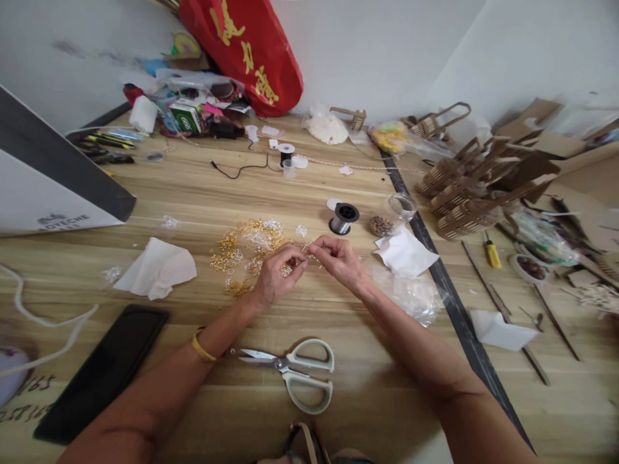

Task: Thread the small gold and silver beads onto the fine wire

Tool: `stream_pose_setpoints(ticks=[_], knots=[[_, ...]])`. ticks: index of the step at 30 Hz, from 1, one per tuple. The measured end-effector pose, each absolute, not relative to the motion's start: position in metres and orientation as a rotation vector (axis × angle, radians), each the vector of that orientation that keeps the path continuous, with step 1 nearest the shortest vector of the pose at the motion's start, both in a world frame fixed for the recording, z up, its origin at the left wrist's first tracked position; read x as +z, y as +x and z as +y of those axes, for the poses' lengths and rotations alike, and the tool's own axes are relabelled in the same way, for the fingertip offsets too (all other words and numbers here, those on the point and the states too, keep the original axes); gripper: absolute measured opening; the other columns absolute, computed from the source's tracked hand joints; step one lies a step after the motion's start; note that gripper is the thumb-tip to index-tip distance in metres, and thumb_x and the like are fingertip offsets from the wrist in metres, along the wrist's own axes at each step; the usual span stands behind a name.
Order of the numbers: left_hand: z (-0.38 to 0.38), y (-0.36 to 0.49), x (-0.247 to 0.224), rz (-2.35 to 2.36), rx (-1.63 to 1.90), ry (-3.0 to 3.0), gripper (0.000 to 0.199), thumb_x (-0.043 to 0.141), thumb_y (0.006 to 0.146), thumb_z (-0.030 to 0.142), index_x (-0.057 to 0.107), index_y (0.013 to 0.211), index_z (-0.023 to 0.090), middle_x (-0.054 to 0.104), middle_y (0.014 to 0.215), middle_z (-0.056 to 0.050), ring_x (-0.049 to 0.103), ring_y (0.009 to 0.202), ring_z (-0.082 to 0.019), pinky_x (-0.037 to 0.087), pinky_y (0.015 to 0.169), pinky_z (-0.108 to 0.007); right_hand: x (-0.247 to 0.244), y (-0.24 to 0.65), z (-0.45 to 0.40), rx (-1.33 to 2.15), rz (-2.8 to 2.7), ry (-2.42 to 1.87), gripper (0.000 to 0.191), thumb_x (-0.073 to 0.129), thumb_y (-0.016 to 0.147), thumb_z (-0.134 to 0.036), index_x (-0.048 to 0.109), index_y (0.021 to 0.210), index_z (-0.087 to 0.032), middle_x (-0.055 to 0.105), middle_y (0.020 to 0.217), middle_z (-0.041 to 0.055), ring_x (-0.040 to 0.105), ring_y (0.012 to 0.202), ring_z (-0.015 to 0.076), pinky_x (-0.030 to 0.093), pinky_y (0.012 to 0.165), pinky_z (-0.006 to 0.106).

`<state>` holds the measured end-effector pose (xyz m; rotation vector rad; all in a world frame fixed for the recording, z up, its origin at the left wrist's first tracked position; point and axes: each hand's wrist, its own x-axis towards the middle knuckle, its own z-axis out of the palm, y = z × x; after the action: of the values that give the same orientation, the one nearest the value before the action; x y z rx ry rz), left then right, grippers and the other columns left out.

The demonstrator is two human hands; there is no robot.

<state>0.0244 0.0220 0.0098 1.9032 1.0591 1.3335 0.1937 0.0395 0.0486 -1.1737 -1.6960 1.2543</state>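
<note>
My left hand [278, 274] and my right hand [338, 261] meet over the middle of the table, fingertips pinched close together. Between them is something tiny and light-coloured, too small to make out. Around and behind my left hand lie loose gold jewelry rings [226, 260] and small silver findings [271, 227]. Just beyond my right hand stands a black spool of thin wire [343, 218]. Nearer to me, white-handled scissors [294, 370] lie with their blades slightly apart.
A black phone [104, 374] and a crumpled tissue [157, 269] lie left. To the right are a white paper [406, 252], clear plastic bags [411, 293], a clear jar [401, 207] and small woven baskets [459, 187]. A red bag [251, 51] leans against the wall.
</note>
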Motion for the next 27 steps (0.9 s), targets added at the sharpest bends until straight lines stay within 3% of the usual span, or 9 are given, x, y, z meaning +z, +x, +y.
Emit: stream_pose_setpoints(ticks=[3, 7, 13, 27], knots=[[0.023, 0.024, 0.012, 1.039, 1.281, 1.744, 0.008, 0.064, 0.08, 0.024, 0.063, 0.077, 0.017, 0.068, 0.085, -0.006, 0.06, 0.076, -0.015, 0.048, 0.071, -0.027, 0.046, 0.194, 0.04, 1.191, -1.756, -1.15, 0.038, 0.055, 0.085, -0.051, 0.06, 0.074, -0.015, 0.039, 0.056, -0.005, 0.029, 0.051, 0.0073, 0.021, 0.049, 0.024], [0.024, 0.024, 0.012, 0.97, 1.171, 1.501, 0.011, 0.067, 0.077, 0.025, 0.064, 0.074, 0.015, 0.067, 0.075, -0.004, 0.061, 0.072, -0.015, 0.047, 0.069, -0.026, 0.046, 0.196, 0.04, 1.126, -1.82, -1.155, 0.034, 0.053, 0.087, -0.046, 0.06, 0.075, -0.014, 0.044, 0.058, -0.0032, 0.032, 0.052, 0.0079, 0.023, 0.05, 0.024], [0.027, 0.02, 0.016, 0.94, 1.058, 1.322, 0.018, 0.073, 0.072, 0.03, 0.064, 0.07, 0.014, 0.061, 0.066, 0.0, 0.053, 0.061, -0.011, 0.041, 0.059, -0.024, 0.054, 0.204, 0.044, 1.04, -1.91, -1.198, 0.032, 0.053, 0.089, -0.044, 0.061, 0.078, -0.015, 0.043, 0.059, -0.0035, 0.031, 0.053, 0.0084, 0.023, 0.05, 0.024], [0.032, 0.016, 0.002, 0.85, 1.012, 1.252, 0.019, 0.075, 0.073, 0.031, 0.067, 0.074, 0.015, 0.066, 0.072, -0.002, 0.054, 0.063, -0.01, 0.04, 0.06, -0.023, 0.056, 0.206, 0.044, 1.057, -1.983, -1.175, 0.029, 0.052, 0.09, -0.039, 0.06, 0.076, -0.015, 0.04, 0.058, -0.0043, 0.03, 0.053, 0.008, 0.023, 0.051, 0.024]])
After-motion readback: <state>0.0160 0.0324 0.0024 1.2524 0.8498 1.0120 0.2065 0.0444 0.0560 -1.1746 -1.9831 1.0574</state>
